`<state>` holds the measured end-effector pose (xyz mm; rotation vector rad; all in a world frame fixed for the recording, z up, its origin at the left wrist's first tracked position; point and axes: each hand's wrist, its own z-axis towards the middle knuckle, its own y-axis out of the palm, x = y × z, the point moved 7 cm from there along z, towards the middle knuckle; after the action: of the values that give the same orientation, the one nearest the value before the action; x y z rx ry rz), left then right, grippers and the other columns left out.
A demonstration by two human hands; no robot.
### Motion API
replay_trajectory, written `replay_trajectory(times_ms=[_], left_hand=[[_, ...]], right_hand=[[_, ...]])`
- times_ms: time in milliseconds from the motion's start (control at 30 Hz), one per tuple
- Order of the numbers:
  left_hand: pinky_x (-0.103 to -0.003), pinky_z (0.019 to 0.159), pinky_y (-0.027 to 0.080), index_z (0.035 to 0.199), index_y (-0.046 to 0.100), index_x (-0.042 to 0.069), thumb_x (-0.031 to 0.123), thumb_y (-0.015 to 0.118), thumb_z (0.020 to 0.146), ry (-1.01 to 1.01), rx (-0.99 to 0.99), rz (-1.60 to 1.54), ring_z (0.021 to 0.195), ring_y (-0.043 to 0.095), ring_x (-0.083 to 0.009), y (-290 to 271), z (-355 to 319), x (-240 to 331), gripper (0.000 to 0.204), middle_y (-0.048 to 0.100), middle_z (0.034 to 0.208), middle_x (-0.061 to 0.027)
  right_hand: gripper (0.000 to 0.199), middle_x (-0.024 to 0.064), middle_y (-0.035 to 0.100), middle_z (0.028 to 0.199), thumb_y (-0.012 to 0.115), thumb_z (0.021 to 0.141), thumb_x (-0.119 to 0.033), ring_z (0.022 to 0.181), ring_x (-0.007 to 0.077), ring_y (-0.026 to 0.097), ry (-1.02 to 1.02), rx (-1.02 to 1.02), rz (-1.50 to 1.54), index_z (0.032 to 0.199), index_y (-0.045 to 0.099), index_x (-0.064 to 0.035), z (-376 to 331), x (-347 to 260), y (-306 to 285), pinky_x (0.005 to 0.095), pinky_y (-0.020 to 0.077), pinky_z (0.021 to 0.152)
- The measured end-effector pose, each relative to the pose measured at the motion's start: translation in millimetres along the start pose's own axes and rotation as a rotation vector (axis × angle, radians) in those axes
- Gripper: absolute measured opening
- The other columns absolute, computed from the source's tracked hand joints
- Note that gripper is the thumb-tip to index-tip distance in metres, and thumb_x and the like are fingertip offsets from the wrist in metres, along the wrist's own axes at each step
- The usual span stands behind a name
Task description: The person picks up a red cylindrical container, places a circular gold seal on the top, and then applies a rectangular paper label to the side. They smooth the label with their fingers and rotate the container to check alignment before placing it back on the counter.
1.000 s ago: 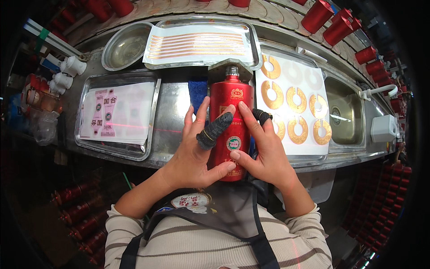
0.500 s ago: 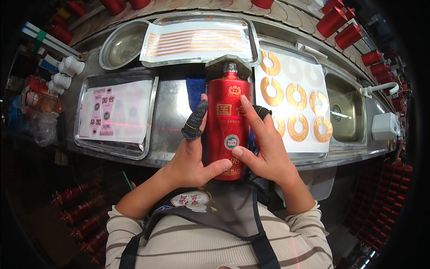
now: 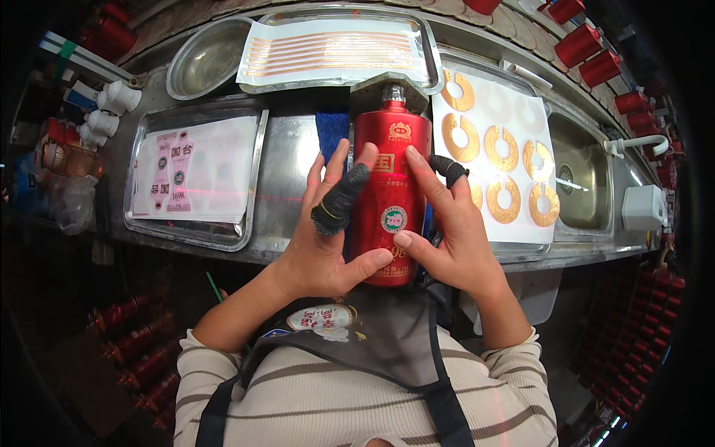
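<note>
A red bottle with gold print, a round green-and-white emblem and a bare metallic neck lies before me, neck pointing away, its top end by a grey angular block. My left hand is at its left side with fingers spread and stretched; its thumb and index fingertip touch the bottle's front. A black knit finger cover is on one of its fingers. My right hand grips the right side, thumb and index finger on the front, other fingers partly hidden. It wears a black finger cover too.
To the left, a metal tray holds printed label sheets. Behind are a metal bowl and a tray with gold strips. A sheet of gold ring labels lies right, before a sink. A blue cloth lies beside the bottle.
My left fingers have spread and lifted from the bottle's side, with the index fingertip now on its front. My right hand keeps its grip. The view has shifted slightly.
</note>
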<state>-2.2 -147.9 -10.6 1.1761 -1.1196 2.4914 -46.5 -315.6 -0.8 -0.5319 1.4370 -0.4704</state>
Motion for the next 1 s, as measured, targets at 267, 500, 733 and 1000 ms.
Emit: replay_trajectory(times_ms=[267,500,733,1000], left_hand=[[-0.069,0.117,0.005,0.158,0.03,0.014,0.042,0.074,0.083,-0.003,-0.017,0.041,0.151,0.02,-0.0488,3.6,-2.0,1.8,0.091,0.035,0.163,-0.0142],[-0.068,0.117,0.003,0.161,0.012,0.018,0.043,0.074,0.085,-0.114,0.025,-0.136,0.152,0.017,-0.0495,3.4,-9.0,-9.8,0.101,0.027,0.166,-0.0183],[-0.068,0.117,0.003,0.161,0.009,0.018,0.042,0.071,0.088,-0.027,-0.032,-0.018,0.152,0.016,-0.0493,5.2,-3.8,-3.0,0.099,0.027,0.166,-0.0177],[-0.068,0.117,0.002,0.16,0.018,0.016,0.042,0.07,0.089,-0.018,-0.027,0.011,0.151,0.018,-0.0489,6.9,-2.1,0.1,0.092,0.032,0.164,-0.0137]], right_hand=[[0.085,0.0306,0.049,0.133,0.079,0.08,-0.034,0.117,0.0443,0.055,0.021,-0.03,0.003,0.156,0.041,-0.0286,-1.6,-0.8,4.0,0.0452,0.0496,0.096],[0.088,0.0201,0.054,0.107,0.079,0.081,-0.038,0.09,0.0312,0.054,0.122,-0.04,0.046,0.158,0.039,-0.0241,4.4,2.3,-3.7,0.0353,0.0474,0.086],[0.085,0.0173,0.056,0.113,0.076,0.084,-0.039,0.083,0.0206,0.046,0.0,0.032,-0.005,0.158,0.039,-0.0195,9.8,-1.4,-5.1,0.029,0.0411,0.073],[0.084,0.009,0.054,0.104,0.076,0.084,-0.037,0.078,0.0152,0.04,0.062,-0.025,-0.069,0.158,0.04,-0.0197,10.3,2.5,-1.5,0.0261,0.0382,0.069]])
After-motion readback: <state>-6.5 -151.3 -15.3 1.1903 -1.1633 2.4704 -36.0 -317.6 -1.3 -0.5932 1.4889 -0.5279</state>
